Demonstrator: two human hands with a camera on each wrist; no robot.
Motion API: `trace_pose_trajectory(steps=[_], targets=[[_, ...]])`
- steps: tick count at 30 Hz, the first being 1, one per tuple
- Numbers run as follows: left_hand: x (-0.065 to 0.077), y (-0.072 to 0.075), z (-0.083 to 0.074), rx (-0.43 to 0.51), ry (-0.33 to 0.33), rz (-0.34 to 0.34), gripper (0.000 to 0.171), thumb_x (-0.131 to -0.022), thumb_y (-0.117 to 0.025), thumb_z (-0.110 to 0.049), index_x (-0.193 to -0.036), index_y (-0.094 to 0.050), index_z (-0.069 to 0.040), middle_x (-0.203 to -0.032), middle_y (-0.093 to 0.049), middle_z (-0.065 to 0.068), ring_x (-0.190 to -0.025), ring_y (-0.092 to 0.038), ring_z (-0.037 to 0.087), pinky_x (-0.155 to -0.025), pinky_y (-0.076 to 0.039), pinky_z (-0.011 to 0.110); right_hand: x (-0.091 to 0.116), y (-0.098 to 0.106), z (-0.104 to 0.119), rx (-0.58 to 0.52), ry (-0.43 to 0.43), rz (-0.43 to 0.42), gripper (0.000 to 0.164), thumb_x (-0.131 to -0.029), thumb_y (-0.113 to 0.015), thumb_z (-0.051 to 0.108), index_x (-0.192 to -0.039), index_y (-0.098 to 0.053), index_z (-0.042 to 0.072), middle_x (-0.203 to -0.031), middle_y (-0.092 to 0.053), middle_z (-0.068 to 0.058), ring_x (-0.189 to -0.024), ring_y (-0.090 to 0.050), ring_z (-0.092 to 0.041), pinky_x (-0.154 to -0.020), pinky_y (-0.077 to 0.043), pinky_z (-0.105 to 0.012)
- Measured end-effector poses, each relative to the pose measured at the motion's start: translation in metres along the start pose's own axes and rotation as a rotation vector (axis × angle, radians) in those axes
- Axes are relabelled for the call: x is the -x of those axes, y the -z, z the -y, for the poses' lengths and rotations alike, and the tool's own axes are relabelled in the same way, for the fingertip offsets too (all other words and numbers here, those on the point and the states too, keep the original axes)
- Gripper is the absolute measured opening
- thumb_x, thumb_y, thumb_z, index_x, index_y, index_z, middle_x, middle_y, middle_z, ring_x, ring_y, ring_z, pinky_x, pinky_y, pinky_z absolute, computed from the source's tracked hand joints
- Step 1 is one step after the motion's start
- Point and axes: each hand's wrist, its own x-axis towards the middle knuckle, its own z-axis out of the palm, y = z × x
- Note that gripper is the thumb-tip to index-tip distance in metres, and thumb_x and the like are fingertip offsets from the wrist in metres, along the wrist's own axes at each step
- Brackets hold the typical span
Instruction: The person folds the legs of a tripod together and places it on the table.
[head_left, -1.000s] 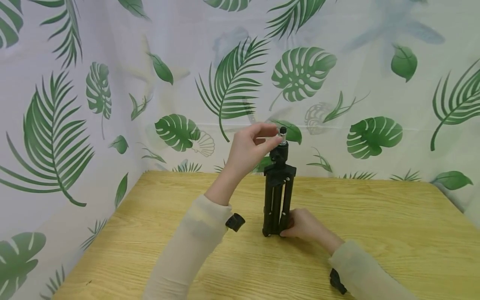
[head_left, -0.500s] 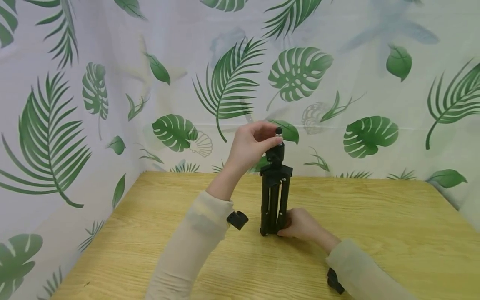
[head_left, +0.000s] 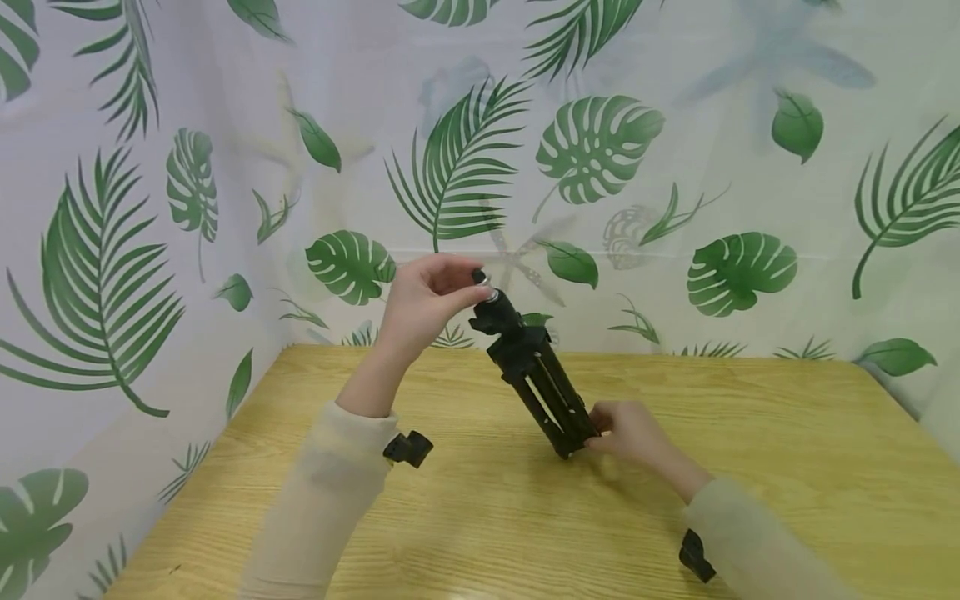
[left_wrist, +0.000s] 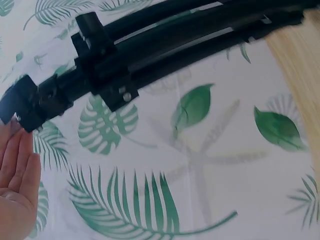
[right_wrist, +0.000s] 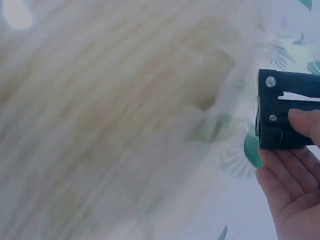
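Note:
A folded black tripod [head_left: 517, 357] leans to the left over the table in the head view, its legs bunched together. My left hand [head_left: 411, 312] pinches the silvery metal stud at its top between thumb and fingers. Down at the feet, my right hand [head_left: 636, 437] grips the leg ends from the right side. In the left wrist view the tripod's collar [left_wrist: 105, 70] shows large, with the left fingers [left_wrist: 17, 165] at the top end. The right wrist view shows the thumb and fingers [right_wrist: 287, 175] on either side of the leg ends [right_wrist: 270, 107].
The wood-grain table [head_left: 465, 517] spreads beneath both hands. Behind and to the left hangs a white cloth [head_left: 675, 275] printed with green leaves. A small black device [head_left: 408, 448] sits on the left cuff, and another black device [head_left: 696, 557] on the right cuff.
The tripod was upright on the table and has tipped leftward. My left hand has moved left and slightly down with its top, while my right hand has shifted slightly right and up with the feet.

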Motion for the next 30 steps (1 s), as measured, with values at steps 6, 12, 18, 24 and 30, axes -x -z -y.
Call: trace_pose_trajectory(steps=[6, 12, 18, 24, 30], targets=[[0.019, 0.024, 0.023, -0.116, 0.087, 0.011, 0.023, -0.076, -0.069, -0.006, -0.099, -0.065, -0.002, -0.089, -0.064, 0.008, -0.078, -0.061, 0.015, -0.070, -0.049, 0.027, 0.009, 0.018, -0.009, 0.047, -0.043, -0.016, 0.015, -0.072, -0.070, 0.004, -0.085, -0.063, 0.000, -0.082, -0.064, -0.010, -0.078, -0.060, -0.027, -0.068, -0.047, -0.042], [0.039, 0.038, 0.056, -0.181, 0.198, 0.074, 0.023, -0.076, -0.069, -0.006, -0.098, -0.065, -0.001, -0.086, -0.063, 0.008, -0.075, -0.058, 0.017, -0.066, -0.048, 0.027, 0.018, 0.033, -0.017, 0.131, -0.057, -0.053, 0.020, -0.071, -0.070, 0.005, -0.089, -0.062, -0.003, -0.086, -0.064, -0.016, -0.082, -0.059, -0.033, -0.071, -0.046, -0.045], [0.060, 0.040, 0.094, -0.286, 0.275, 0.153, 0.021, -0.077, -0.068, -0.006, -0.097, -0.065, -0.001, -0.083, -0.063, 0.006, -0.074, -0.059, 0.016, -0.065, -0.049, 0.029, 0.024, 0.040, -0.018, 0.181, -0.082, -0.051, 0.023, -0.071, -0.070, 0.005, -0.091, -0.062, -0.004, -0.089, -0.063, -0.017, -0.084, -0.057, -0.035, -0.071, -0.046, -0.046], [0.076, 0.036, 0.121, -0.463, 0.274, 0.269, 0.017, -0.074, -0.070, -0.005, -0.090, -0.066, -0.002, -0.079, -0.062, 0.001, -0.071, -0.054, 0.013, -0.064, -0.046, 0.028, 0.027, 0.041, -0.018, 0.217, -0.082, -0.031, 0.024, -0.071, -0.071, 0.005, -0.092, -0.063, -0.003, -0.090, -0.063, -0.017, -0.085, -0.057, -0.035, -0.071, -0.046, -0.045], [0.086, 0.028, 0.134, -0.631, 0.218, 0.372, 0.013, -0.072, -0.072, -0.003, -0.082, -0.064, -0.005, -0.074, -0.060, 0.000, -0.067, -0.053, 0.012, -0.061, -0.044, 0.028, 0.029, 0.036, -0.018, 0.235, -0.064, -0.014, 0.024, -0.070, -0.071, 0.004, -0.092, -0.063, -0.003, -0.089, -0.063, -0.015, -0.082, -0.058, -0.033, -0.069, -0.047, -0.043]])
